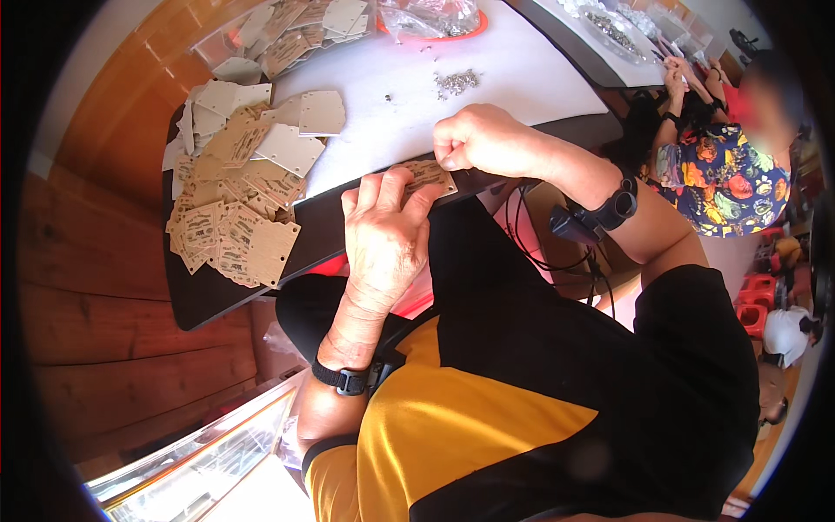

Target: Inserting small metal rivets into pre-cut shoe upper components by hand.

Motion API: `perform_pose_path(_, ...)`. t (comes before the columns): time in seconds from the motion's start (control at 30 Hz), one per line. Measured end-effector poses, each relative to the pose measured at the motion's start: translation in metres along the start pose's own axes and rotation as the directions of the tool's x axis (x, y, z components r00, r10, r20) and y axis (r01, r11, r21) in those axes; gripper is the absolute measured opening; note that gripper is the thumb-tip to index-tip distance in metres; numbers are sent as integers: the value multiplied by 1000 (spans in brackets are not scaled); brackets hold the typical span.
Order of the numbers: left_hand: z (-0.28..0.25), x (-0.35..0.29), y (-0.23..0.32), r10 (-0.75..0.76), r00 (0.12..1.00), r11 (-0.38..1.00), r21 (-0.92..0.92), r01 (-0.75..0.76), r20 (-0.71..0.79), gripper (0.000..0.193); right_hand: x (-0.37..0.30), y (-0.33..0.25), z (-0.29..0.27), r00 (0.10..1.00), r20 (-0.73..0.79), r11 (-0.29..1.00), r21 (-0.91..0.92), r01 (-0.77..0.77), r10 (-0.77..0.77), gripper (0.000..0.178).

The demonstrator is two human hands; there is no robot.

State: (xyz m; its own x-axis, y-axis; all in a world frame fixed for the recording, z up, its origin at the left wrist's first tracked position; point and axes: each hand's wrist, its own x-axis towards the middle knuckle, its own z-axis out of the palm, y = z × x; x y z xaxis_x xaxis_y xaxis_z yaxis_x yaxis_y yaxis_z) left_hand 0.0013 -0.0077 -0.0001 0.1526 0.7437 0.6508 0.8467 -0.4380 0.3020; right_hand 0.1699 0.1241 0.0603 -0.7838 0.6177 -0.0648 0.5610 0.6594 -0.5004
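At the table's near edge my left hand [387,228] presses with bent fingers on a thin brown printed card [430,177], which is partly hidden under it. My right hand [489,143] is closed in a pinch just above the card's right end. Whatever its fingertips hold, if anything, is hidden. To the left lies a loose pile of similar cards [224,143], some brown with print and some plain white, with small holes at their corners. Beyond my right hand sits a small heap of tiny metal pieces [457,83] on the white tabletop [374,130].
A clear box of cards [300,30] stands at the far left. Behind the heap is a red-rimmed tray [474,26] with a plastic bag. At right, a person in a flowered top [726,178] works at another table. Black cables [522,235] hang below the table.
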Motion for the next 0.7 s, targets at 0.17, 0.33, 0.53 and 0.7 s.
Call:
perform_pose_path(0.17,0,0,-1,-2,1000,1000,-15,2,-1,38,3,1,-2,999,34,999,-36,9,-8,11)
perform_pose_path(0.33,-2,1,-1,-2,1000,1000,-17,2,7,38,0,7,2,999,21,998,-45,49,-48,10)
perform_pose_path(0.53,0,1,-2,-3,1000,1000,-6,3,16,38,-5,11,12,975,-76,965,-175,193,-209,10)
perform_pose_path(0.7,0,0,-1,-3,1000,1000,-11,3,9,39,-3,5,7,995,-8,984,-148,99,-101,11)
